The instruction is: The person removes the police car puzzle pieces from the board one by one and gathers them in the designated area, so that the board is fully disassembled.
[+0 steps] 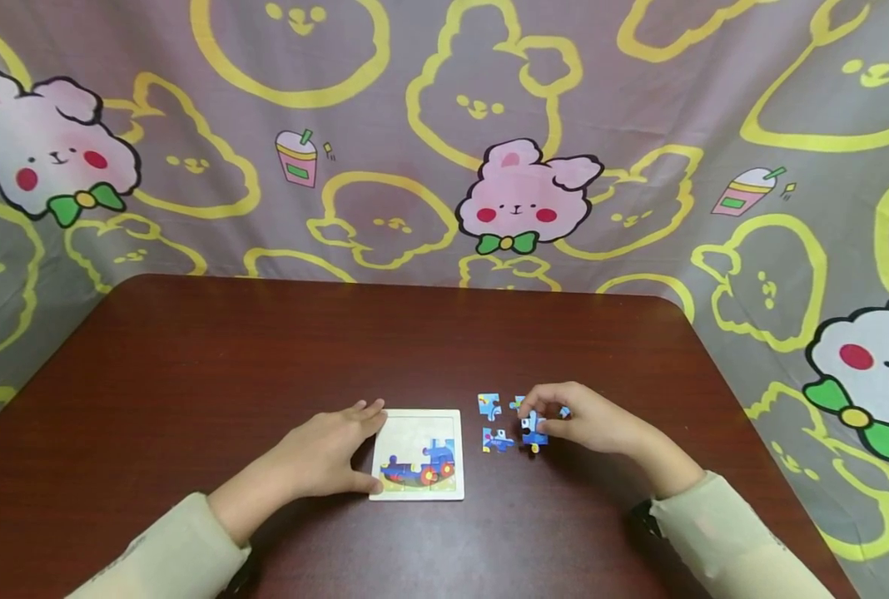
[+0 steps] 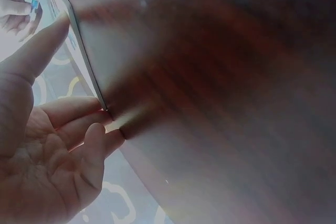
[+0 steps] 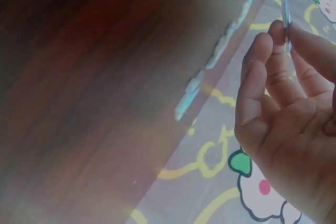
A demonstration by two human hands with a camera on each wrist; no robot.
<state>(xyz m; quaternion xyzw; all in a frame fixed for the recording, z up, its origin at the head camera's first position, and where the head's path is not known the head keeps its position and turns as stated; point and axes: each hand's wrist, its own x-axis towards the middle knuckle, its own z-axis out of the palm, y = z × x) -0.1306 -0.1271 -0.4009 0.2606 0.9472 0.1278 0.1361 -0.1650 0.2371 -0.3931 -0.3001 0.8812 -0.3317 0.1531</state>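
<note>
A square wooden puzzle board (image 1: 418, 428) lies on the table, its lower part filled with pieces that form a blue train with red wheels. My left hand (image 1: 325, 453) rests at the board's left side, thumb at the near corner and fingertips at the far one. In the left wrist view, the thumb (image 2: 44, 48) lies on the board's edge, the fingers fairly straight. My right hand (image 1: 590, 420) pinches a small blue-and-white puzzle piece (image 3: 286, 17) between thumb and fingertips, raised off the table. Close beneath that hand are loose pieces, partly hidden by the fingers.
To the right of the board lie several loose puzzle pieces, among them a light-blue one (image 1: 489, 406) and a blue-and-white one (image 1: 498, 440). The dark brown table (image 1: 302, 349) meets a patterned curtain (image 1: 384, 133) along its back and sides.
</note>
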